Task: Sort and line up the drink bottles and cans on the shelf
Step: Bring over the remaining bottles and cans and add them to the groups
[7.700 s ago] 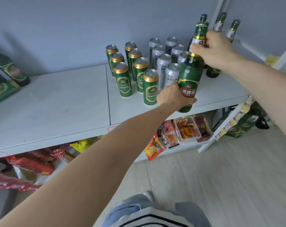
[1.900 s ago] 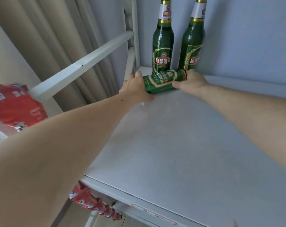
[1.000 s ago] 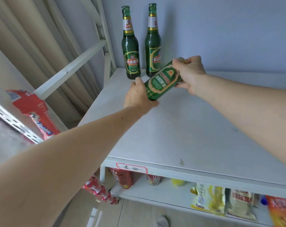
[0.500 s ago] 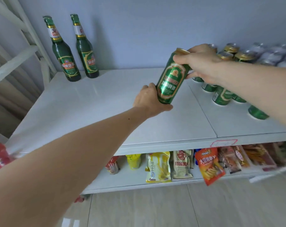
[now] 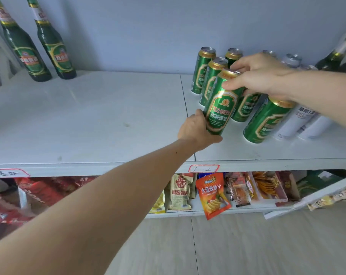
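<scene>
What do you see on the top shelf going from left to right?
Two green bottles → bare shelf → left hand → held green can → front green can → white cans.

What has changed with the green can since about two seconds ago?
The green can, which lay beside the two green bottles, was lifted, carried rightward and turned nearly upright at the can group. The left hand and right hand keep their grip. The bottles stayed.

The held green can (image 5: 219, 108) reads "TEZHBEER" and "特制啤酒".
</scene>
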Motion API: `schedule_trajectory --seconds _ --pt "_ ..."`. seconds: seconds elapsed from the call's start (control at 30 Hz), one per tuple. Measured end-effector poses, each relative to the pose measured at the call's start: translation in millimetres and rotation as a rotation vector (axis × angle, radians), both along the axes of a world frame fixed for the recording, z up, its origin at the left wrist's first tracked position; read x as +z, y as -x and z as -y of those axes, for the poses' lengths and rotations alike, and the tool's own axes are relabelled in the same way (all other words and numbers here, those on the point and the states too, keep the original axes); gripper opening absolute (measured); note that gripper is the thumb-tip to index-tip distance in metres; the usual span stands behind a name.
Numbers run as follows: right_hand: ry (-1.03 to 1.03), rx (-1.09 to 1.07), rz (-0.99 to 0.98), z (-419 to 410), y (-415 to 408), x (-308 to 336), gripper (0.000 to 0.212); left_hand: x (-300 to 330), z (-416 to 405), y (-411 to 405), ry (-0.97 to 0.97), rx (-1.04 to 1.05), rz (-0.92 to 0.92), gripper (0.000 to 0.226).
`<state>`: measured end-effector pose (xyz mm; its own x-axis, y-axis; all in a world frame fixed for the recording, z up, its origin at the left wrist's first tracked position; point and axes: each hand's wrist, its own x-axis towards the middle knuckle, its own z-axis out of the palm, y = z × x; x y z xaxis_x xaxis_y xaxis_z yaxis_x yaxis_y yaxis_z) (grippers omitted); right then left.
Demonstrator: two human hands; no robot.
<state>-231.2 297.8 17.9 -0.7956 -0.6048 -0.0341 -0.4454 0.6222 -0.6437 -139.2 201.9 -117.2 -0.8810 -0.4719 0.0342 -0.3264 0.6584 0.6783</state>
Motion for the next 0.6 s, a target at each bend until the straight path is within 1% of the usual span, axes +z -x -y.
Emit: schedule_trajectory --seconds 0.13,0.2,0.3,0.43,0.6 --pt "-0.149 0.127 -0.137 -18 21 -14 0.052 -19 -24 27 0.019 0.083 0.036 0.068" --pt "-0.188 0.153 -0.188 -23 32 -20 0.058 -28 -33 39 0.003 0.116 0.022 0.068" --pt "-0.196 0.174 -0.208 -28 47 -27 0.066 -37 -40 54 0.011 0.144 0.008 0.068" --pt "-0.186 0.205 -0.232 -33 60 -35 0.063 -43 -46 65 0.05 0.166 0.036 0.07" --pt "-0.192 0.216 -0.241 -35 69 -43 0.066 -50 -49 72 0.085 0.185 0.057 0.071"
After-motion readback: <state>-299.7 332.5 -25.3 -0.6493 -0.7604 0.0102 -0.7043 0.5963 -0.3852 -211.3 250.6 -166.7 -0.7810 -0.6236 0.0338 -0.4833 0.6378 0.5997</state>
